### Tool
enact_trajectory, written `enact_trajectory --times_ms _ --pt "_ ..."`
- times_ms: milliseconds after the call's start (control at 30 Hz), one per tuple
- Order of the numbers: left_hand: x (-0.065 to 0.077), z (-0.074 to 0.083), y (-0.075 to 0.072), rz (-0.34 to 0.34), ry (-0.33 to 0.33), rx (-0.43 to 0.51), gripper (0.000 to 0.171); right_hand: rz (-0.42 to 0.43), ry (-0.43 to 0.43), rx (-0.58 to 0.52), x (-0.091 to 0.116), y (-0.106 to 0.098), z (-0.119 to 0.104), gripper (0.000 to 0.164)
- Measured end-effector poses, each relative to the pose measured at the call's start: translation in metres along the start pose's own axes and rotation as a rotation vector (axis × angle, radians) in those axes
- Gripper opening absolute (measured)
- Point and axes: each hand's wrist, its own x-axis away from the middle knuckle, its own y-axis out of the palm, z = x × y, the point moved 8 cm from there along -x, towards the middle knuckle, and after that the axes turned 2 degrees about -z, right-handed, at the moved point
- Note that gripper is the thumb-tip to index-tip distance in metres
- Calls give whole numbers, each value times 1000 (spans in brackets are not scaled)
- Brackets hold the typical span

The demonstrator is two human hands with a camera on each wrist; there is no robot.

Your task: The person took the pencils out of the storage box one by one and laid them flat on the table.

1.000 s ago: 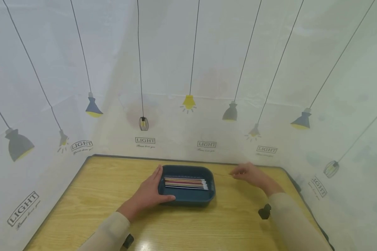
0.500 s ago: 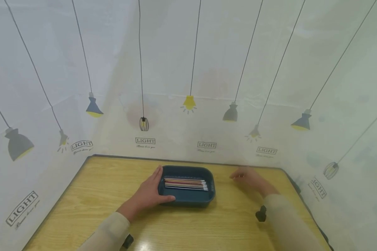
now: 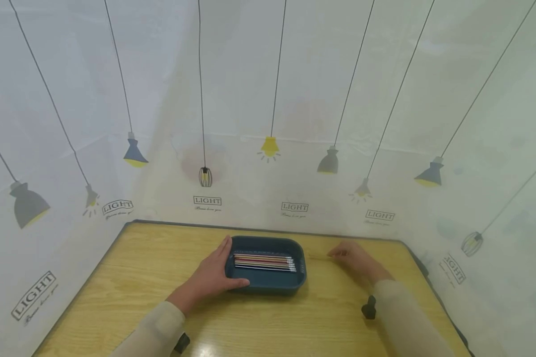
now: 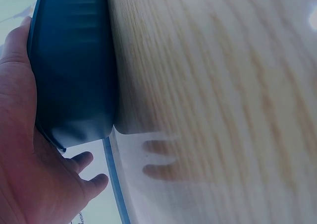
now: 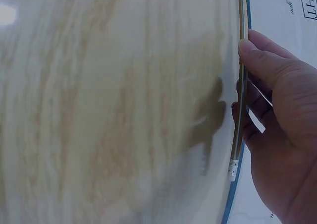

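A dark blue rectangular box (image 3: 268, 288) stands on the table in the head view. Inside it several thin pencils lie side by side, their silvery ends to the right. My left hand (image 3: 210, 272) grips the box's left end, thumb over the near rim and fingers along the far left corner. The left wrist view shows the box's side wall (image 4: 77, 75) against the palm. To the right of the box, my right hand (image 3: 355, 260) pinches a thin gold-brown pencil (image 5: 237, 140) between thumb and fingers. Its silvery-white end (image 5: 233, 169) shows in the right wrist view, above the table.
The wooden table (image 3: 268, 327) has a dark edging along its back and sides. Behind it hangs a pale curtain (image 3: 250, 89) printed with lamps and the word LIGHT. Dark wrist mounts (image 3: 368, 308) sit beside both sleeves.
My right hand has come slightly nearer the table's front, and was blurred half a second ago. The pencil in it stands out more clearly now. Left hand and box have stayed put.
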Motion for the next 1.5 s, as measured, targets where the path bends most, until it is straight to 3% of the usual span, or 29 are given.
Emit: enact_trajectory --times_ms 167,333,733,1133,1500 --pt "0 0 1 -5 -1 -6 141 5 60 -81 0 5 6 15" --pt "-1 1 1 -2 -1 -7 141 23 24 -59 -2 5 2 15" --pt "1 4 -1 4 9 -9 139 68 65 -137 4 11 13 16" --pt "3 6 -2 3 6 -7 139 43 149 -206 2 13 30 19" --pt "1 3 -1 -4 -13 -9 139 74 185 -258 5 9 21 26"
